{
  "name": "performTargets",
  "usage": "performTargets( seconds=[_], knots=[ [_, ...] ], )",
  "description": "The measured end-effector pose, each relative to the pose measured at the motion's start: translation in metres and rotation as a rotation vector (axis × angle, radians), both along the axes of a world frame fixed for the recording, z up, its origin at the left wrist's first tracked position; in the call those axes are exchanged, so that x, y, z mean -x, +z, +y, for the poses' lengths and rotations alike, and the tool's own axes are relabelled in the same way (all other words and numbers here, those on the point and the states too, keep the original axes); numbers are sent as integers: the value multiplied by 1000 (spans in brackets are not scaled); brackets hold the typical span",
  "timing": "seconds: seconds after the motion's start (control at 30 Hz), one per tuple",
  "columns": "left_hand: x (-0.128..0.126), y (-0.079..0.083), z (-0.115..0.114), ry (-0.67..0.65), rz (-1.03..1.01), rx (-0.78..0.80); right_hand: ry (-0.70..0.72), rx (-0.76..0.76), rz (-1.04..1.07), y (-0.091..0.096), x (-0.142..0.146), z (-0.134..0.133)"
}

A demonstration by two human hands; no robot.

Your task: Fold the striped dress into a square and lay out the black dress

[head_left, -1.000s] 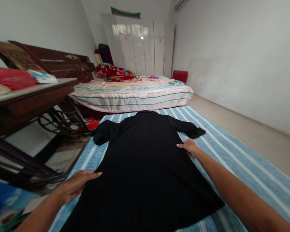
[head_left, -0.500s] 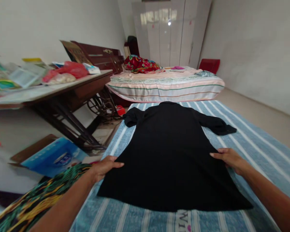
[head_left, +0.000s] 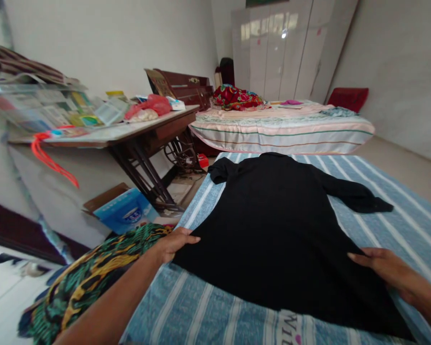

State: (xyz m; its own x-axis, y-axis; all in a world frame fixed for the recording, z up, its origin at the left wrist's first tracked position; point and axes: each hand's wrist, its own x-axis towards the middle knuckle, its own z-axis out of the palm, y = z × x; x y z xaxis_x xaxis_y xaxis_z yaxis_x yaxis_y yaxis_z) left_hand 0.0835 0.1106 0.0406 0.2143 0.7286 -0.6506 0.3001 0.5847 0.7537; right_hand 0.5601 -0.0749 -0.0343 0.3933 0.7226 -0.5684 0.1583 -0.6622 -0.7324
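Observation:
A black shirt (head_left: 280, 230) lies spread out on a blue and white striped sheet (head_left: 187, 306), collar at the far end and hem towards me. Its sleeves lie out to either side, the right one stretched farther out. My left hand (head_left: 177, 243) pinches the shirt's left side edge near the hem, thumb on top and fingers hidden beneath. On the opposite side edge, my right hand (head_left: 384, 268) is closed on the cloth in the same way, thumb uppermost.
To the left stands a sewing table (head_left: 147, 127) with an iron treadle, cluttered with bags and boxes. Below it are a blue box (head_left: 127, 211) and a green and yellow patterned cloth (head_left: 93, 282). Another bed (head_left: 280, 127) stands beyond, before a white wardrobe (head_left: 273, 52).
My view has turned left, so the scene sits farther right. Both hands still hold the shirt's sides; its left hem corner now lies closer to my left hand.

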Motion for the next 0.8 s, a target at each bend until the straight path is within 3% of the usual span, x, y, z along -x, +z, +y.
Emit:
performTargets(
  seconds=[0.17,0.27,0.43,0.53,0.7,0.8],
  knots=[
    [9,-2,-7,-112,-27,12,59,62,111,3,7,-10],
    [16,-6,-9,-143,78,-1,112,45,177,6,10,-19],
    [15,-5,-10,-128,228,-38,-17,13,207,21,24,-30],
    [13,1,-13,-117,223,-29,-11,-1,183,28,33,-41],
    [17,6,-21,-151,147,-7,142,18,162,21,34,-63],
    [18,4,-23,-120,196,-48,119,74,80,13,25,-69]
  ],
)
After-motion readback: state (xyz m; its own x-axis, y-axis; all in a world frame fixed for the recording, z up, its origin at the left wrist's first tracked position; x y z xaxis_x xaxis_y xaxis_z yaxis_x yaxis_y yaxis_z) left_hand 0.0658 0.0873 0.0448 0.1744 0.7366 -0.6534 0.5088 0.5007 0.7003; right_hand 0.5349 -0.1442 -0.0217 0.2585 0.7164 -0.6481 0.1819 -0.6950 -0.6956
